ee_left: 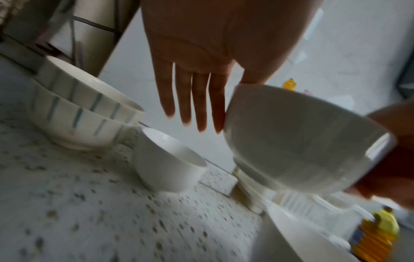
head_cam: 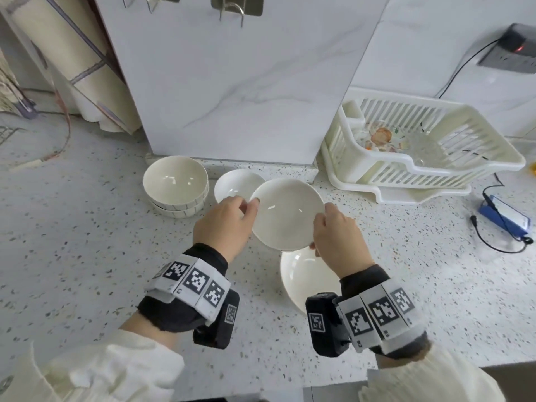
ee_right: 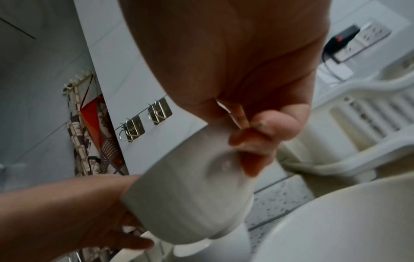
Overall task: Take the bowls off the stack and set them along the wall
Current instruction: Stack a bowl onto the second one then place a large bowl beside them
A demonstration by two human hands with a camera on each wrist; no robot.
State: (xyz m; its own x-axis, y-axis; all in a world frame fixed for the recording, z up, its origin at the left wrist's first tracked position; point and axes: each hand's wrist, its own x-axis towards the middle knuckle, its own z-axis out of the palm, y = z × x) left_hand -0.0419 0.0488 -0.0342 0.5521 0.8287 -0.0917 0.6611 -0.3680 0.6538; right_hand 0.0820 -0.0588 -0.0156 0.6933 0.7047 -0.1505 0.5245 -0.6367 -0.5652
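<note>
Plain white ceramic bowl (head_cam: 287,213) is up off the speckled countertop (head_cam: 87,227), right hand (head_cam: 338,236) pinching its near rim, left hand (head_cam: 224,224) flat-fingered against its side. Set it level beside the small white bowl (head_cam: 236,185) at the back edge.

A lifted bowl (head_cam: 287,213) hung above the counter (head_cam: 87,242), between the left hand (head_cam: 224,224) and the right hand (head_cam: 338,242). Below it, nearer the person, sat another bowl (head_cam: 304,281). Behind, along the wall (head_cam: 232,82), stood two nested bowls (head_cam: 175,185) at left, a small bowl (head_cam: 235,185) just right of them. A rack (head_cam: 420,152) lay farther right.
</note>
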